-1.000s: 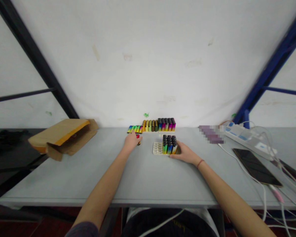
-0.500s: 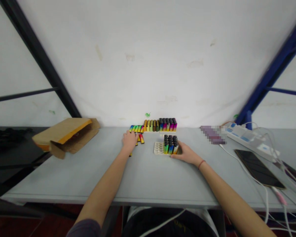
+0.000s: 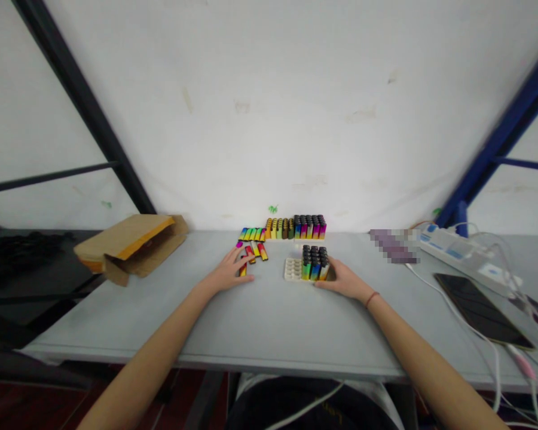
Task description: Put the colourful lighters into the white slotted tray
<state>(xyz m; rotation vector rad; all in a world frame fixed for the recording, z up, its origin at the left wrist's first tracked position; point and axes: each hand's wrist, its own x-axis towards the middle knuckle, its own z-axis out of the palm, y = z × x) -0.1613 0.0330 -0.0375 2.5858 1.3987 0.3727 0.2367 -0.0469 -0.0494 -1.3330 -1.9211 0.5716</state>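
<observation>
My left hand has its fingers spread over the table, at the left of several loose red and yellow lighters. One lighter lies partly hidden beneath those fingers. My right hand wraps the right end of a white tray with round holes, thumb along the front. Black-topped lighters stand upright in the tray's right part; holes at its left are bare. Behind, a row of green and multicoloured lighters lies beside upright yellow-topped lighters and more black-topped ones.
An opened cardboard box lies at the table's left. On the right are a dark phone, a white power strip with cables, and a blurred purple item. A white wall rises behind the table.
My left hand has drawn back toward me and to the left, its fingers now spread, uncovering more of the loose lighters. My right hand stays at the tray. The view has shifted slightly.
</observation>
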